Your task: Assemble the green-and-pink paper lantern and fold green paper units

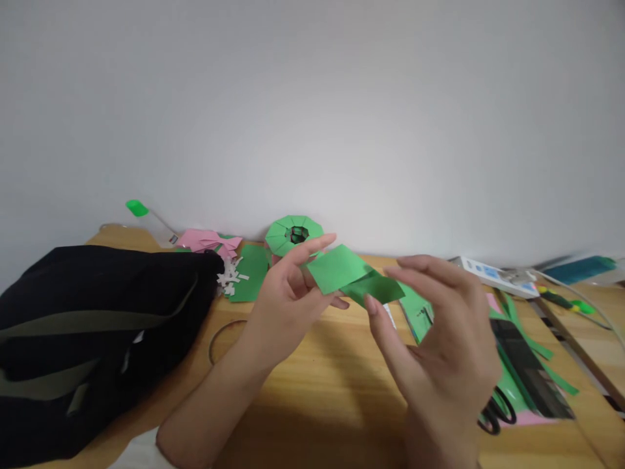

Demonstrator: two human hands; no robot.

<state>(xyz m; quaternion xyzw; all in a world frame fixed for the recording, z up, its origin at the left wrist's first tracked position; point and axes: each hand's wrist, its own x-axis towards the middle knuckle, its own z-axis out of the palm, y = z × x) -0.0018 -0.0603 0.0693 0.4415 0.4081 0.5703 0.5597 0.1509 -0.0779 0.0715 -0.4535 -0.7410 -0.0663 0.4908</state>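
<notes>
Green paper [336, 270] between pinching left fingers [307, 249], spread right fingers [390, 342] alongside, above wooden table [312, 384], pale wall [312, 117] behind.

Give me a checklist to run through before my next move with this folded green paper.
1. Folded green paper piece held by left hand: ok.
2. Right hand gripping it too: cannot tell; it is at the paper's right end, contact unclear.
3. Paper pressed flat: not ok, a shaded panel angles away from the bright one.
4. Round, faceted green paper ring out of the hands: ok, it sits behind them.
5. Black fabric item with olive bands away from the paper: ok, off to the left.
</notes>
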